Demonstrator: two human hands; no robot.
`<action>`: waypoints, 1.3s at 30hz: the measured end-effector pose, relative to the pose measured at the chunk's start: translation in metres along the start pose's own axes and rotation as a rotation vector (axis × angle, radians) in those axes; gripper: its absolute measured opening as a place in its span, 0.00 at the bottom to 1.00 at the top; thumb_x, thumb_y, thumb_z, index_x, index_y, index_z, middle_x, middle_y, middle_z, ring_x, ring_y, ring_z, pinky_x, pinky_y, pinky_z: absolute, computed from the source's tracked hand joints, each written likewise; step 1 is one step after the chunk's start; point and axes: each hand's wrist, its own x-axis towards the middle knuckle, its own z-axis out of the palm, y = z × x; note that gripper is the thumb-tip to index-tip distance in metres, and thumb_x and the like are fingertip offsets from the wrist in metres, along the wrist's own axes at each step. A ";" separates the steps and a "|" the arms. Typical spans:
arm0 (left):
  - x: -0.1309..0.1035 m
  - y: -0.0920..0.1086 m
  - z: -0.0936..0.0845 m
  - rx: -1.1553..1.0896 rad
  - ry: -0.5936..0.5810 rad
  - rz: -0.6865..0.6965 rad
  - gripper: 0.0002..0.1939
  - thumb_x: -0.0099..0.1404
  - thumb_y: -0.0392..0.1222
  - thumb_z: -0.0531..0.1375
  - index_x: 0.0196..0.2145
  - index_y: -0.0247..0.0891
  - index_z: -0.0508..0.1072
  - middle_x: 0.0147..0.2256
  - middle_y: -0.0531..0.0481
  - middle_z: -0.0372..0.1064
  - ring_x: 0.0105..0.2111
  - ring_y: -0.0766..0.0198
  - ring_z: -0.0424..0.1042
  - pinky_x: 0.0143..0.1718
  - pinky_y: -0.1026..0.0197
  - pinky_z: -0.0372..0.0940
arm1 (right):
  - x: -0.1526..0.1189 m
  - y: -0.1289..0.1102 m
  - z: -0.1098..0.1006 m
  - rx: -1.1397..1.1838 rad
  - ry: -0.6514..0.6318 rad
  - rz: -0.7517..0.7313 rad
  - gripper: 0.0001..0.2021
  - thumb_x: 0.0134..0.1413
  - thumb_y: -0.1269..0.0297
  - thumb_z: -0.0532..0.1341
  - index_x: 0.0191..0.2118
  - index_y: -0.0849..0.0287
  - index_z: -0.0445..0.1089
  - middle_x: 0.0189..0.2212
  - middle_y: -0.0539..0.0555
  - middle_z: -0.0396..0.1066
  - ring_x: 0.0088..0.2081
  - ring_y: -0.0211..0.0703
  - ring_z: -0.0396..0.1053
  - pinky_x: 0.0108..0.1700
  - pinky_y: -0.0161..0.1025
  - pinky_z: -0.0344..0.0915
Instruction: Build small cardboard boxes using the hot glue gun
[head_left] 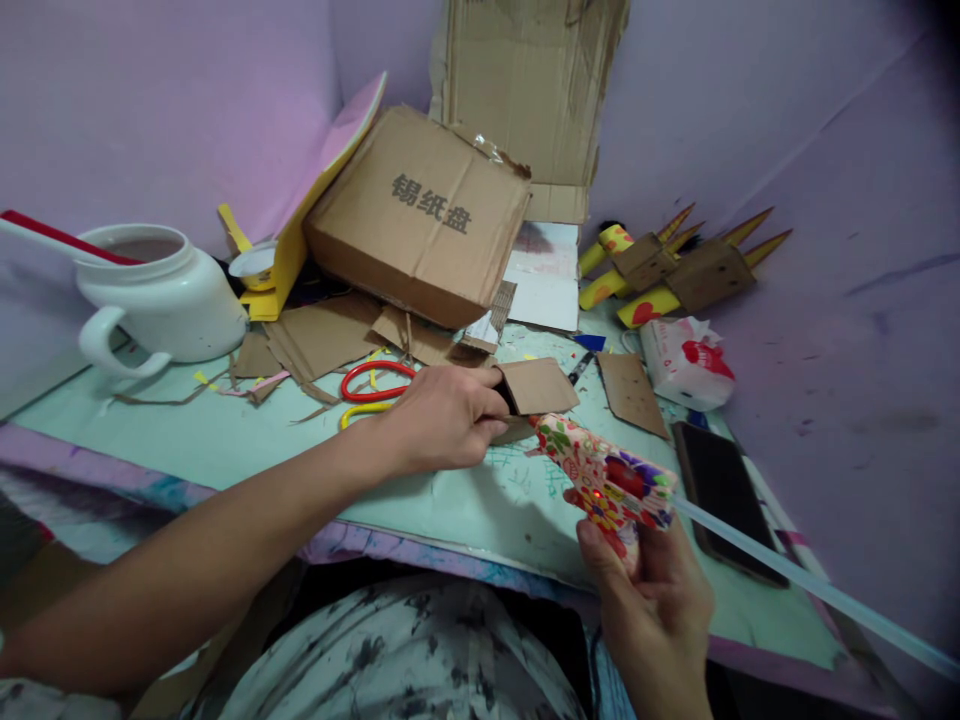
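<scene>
At the middle of the table, my left hand (454, 416) pinches the left edge of a small folded cardboard box (538, 386). My right hand (652, 600) is wrapped round the handle of a flower-patterned glue gun (611, 480). A long translucent glue stick (810, 580) runs out of its back toward the lower right. The gun's nozzle points left, close to the lower edge of the cardboard piece; whether it touches cannot be made out. Scissors with red and yellow handles (377, 381) lie just left of my left hand.
A large cardboard box (424, 215) leans at the back, among scraps (322, 335). A white mug (169, 300) stands left. On the right are a flat cardboard piece (631, 392), a tissue pack (686, 362), a phone (724, 495) and spiked cardboard figures (712, 275).
</scene>
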 end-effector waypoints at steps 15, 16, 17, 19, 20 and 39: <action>0.001 0.000 -0.002 -0.029 -0.010 0.011 0.09 0.56 0.30 0.58 0.26 0.38 0.79 0.33 0.50 0.74 0.28 0.64 0.71 0.26 0.64 0.58 | 0.000 0.000 0.004 0.001 0.057 -0.013 0.10 0.46 0.64 0.65 0.37 0.56 0.69 0.32 0.53 0.76 0.34 0.48 0.73 0.37 0.42 0.66; 0.001 0.000 -0.001 -0.028 -0.009 0.009 0.09 0.56 0.30 0.58 0.26 0.37 0.79 0.32 0.50 0.74 0.28 0.64 0.71 0.26 0.64 0.58 | 0.000 -0.001 0.005 -0.007 0.065 -0.013 0.10 0.45 0.64 0.65 0.36 0.56 0.69 0.31 0.53 0.75 0.34 0.48 0.73 0.36 0.42 0.66; 0.001 0.000 -0.001 -0.027 -0.008 0.006 0.09 0.56 0.30 0.58 0.26 0.37 0.79 0.32 0.49 0.74 0.27 0.64 0.71 0.26 0.64 0.58 | 0.000 -0.002 0.006 -0.012 0.071 -0.013 0.10 0.45 0.63 0.65 0.36 0.56 0.69 0.31 0.54 0.75 0.35 0.48 0.72 0.36 0.42 0.66; 0.001 -0.001 0.000 -0.023 -0.009 0.005 0.09 0.56 0.31 0.58 0.26 0.37 0.79 0.32 0.49 0.73 0.27 0.64 0.71 0.26 0.64 0.59 | 0.000 -0.004 0.007 -0.017 0.074 -0.013 0.10 0.45 0.63 0.65 0.36 0.57 0.69 0.30 0.54 0.75 0.34 0.49 0.72 0.35 0.42 0.67; 0.001 -0.001 0.000 -0.023 -0.009 0.006 0.09 0.56 0.31 0.58 0.27 0.37 0.79 0.32 0.49 0.73 0.28 0.64 0.71 0.27 0.64 0.59 | 0.001 -0.004 0.007 -0.017 0.075 -0.012 0.10 0.44 0.63 0.65 0.36 0.57 0.69 0.30 0.54 0.75 0.34 0.48 0.72 0.35 0.42 0.67; 0.002 -0.003 -0.003 0.017 -0.059 -0.072 0.07 0.58 0.35 0.59 0.25 0.35 0.76 0.25 0.50 0.72 0.26 0.64 0.70 0.27 0.64 0.59 | 0.062 -0.017 -0.013 0.460 0.108 0.257 0.11 0.37 0.62 0.67 0.32 0.56 0.70 0.26 0.49 0.73 0.16 0.30 0.57 0.14 0.29 0.48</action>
